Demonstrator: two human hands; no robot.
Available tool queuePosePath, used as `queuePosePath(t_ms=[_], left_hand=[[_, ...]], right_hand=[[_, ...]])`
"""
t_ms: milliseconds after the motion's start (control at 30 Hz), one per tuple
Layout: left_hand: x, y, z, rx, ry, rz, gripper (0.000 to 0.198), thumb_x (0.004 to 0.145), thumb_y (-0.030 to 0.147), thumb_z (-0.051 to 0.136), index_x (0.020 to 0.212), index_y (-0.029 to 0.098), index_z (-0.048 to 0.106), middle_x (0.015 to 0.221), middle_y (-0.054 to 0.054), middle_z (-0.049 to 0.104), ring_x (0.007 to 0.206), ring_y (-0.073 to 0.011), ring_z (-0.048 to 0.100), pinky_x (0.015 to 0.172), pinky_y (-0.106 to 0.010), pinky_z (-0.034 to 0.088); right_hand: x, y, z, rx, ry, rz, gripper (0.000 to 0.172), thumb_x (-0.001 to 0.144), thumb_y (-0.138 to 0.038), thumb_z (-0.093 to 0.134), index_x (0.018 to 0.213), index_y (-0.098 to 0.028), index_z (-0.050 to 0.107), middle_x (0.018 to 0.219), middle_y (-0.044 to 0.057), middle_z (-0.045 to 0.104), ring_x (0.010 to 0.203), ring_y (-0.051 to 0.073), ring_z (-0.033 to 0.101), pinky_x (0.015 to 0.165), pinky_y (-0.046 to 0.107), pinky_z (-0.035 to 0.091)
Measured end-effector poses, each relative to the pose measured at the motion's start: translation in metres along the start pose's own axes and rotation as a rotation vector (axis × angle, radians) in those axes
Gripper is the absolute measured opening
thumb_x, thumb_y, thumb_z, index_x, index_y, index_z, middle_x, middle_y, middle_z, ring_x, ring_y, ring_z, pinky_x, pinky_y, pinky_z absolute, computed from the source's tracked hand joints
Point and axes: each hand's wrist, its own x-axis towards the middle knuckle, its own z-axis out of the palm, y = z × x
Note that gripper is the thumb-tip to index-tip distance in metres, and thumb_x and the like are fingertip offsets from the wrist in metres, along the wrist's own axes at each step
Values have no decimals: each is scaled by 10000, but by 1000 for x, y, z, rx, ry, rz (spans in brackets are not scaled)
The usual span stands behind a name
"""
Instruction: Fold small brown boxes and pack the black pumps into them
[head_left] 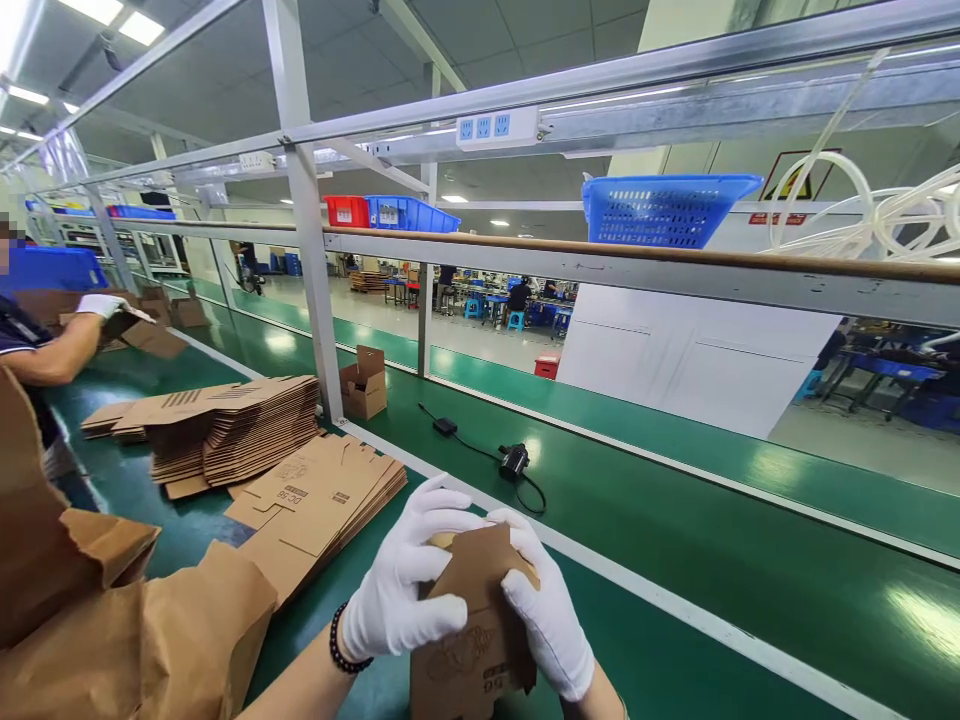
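Both my hands wear white gloves and grip a small brown cardboard box (472, 640) low in the middle of the view. My left hand (409, 590) wraps round its left side, thumb across the front. My right hand (547, 610) clasps its right side and top flap. A black bead bracelet (339, 650) is on my left wrist. The box is partly folded, with printing on its front.
Stacks of flat cardboard blanks (315, 505) (225, 425) lie on the green belt (675, 520) to my left. Brown paper (112, 620) fills the lower left. A small open box (364, 382), a black cable and adapter (514, 462), a gloved co-worker (45, 340) far left.
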Motion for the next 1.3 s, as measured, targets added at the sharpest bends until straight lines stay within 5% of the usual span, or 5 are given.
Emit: queuePosePath(t_ms=[200, 300, 633, 867, 1300], left_hand=[[-19, -6, 14, -270, 71, -426, 514, 881, 666, 503, 1203, 307, 679, 1570, -119, 369, 1400, -354, 416, 1134, -570, 343], [-23, -1, 22, -343, 94, -547, 581, 820, 719, 547, 1139, 254, 685, 1606, -145, 280, 1383, -388, 426, 1109, -564, 376], [-15, 10, 24, -141, 147, -447, 320, 905, 494, 550, 750, 215, 558, 1186, -117, 625, 1056, -288, 630, 946, -470, 510], [-18, 11, 22, -24, 114, -283, 320, 920, 269, 470, 1218, 240, 583, 1388, -122, 533, 1249, -286, 556, 1045, -470, 470], [-10, 10, 20, 3, 117, -221, 210, 875, 188, 454, 812, 215, 652, 1316, -102, 634, 1191, -292, 594, 982, -503, 504]], right_hand=[[-4, 2, -6, -125, 249, -131, 508, 807, -653, 664, 1106, -248, 738, 1311, 130, 568, 1181, 308, 591, 981, 424, 519], [-9, 5, -5, -171, 277, -204, 431, 832, -615, 662, 1056, -254, 735, 1289, 126, 570, 1169, 303, 590, 971, 446, 519], [-13, -8, 4, -350, 314, -348, 271, 950, -425, 557, 784, -220, 622, 1002, 78, 628, 1086, 303, 611, 850, 445, 534], [-17, -11, 0, -489, 309, -456, 316, 924, -239, 494, 1217, -244, 613, 1286, 115, 597, 1248, 324, 549, 1007, 558, 480], [-16, -13, -2, -507, 277, -560, 138, 874, -177, 503, 915, -249, 614, 1189, 85, 590, 1239, 350, 539, 943, 642, 480]])
